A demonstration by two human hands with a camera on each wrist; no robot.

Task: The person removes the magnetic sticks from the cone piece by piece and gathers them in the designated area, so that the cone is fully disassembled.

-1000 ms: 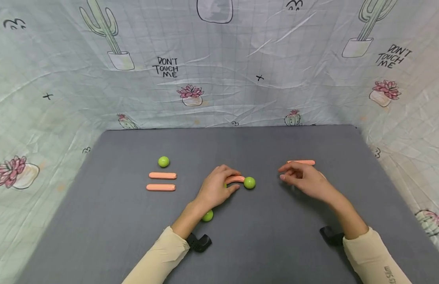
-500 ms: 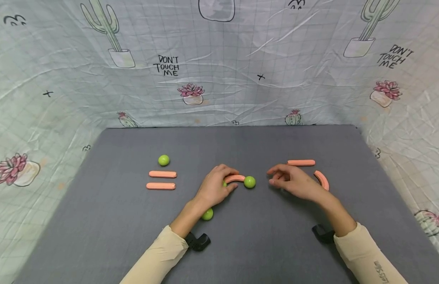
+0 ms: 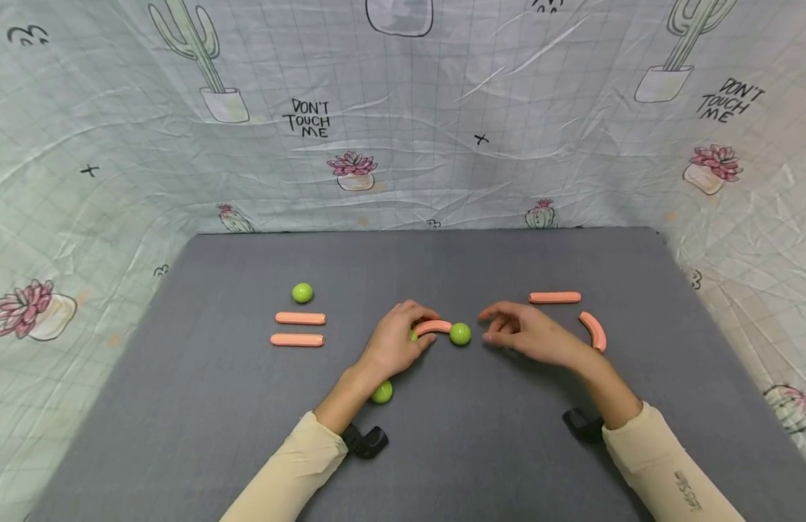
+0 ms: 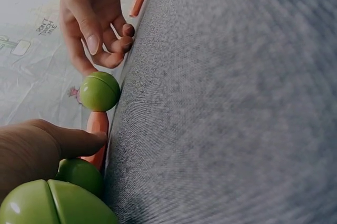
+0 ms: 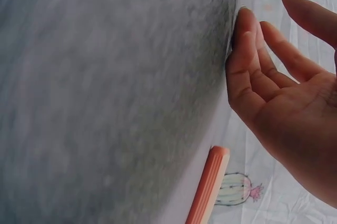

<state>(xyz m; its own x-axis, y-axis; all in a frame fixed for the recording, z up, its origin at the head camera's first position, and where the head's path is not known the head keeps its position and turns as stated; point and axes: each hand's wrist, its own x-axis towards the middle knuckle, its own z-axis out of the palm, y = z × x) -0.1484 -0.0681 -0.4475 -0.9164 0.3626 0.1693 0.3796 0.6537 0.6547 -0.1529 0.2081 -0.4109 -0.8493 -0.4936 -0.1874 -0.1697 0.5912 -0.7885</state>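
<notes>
A curved orange stick (image 3: 435,327) lies mid-table between two green balls; the glossy right-hand ball (image 3: 460,333) meets its end. My left hand (image 3: 395,341) holds the stick near its other end, thumb on the near side and fingers on the far side. It mostly covers the second green ball (image 4: 81,175). In the left wrist view the thumb (image 4: 87,140) overlaps the stick. Just right of the glossy ball, my right hand (image 3: 536,335) hovers with fingers loosely bent and nothing in them. Its fingertips are close to the ball in the right wrist view.
Two straight orange sticks (image 3: 301,318) and a green ball (image 3: 302,293) lie at left. Another green ball (image 3: 381,392) sits beside my left wrist. At right are a straight orange stick (image 3: 555,297) and a curved one (image 3: 593,331). Printed cloth (image 3: 403,181) hangs behind the grey table (image 3: 494,449).
My right hand has moved left from near the right-hand sticks toward the glossy green ball, uncovering the curved stick there. My left hand has stayed in place.
</notes>
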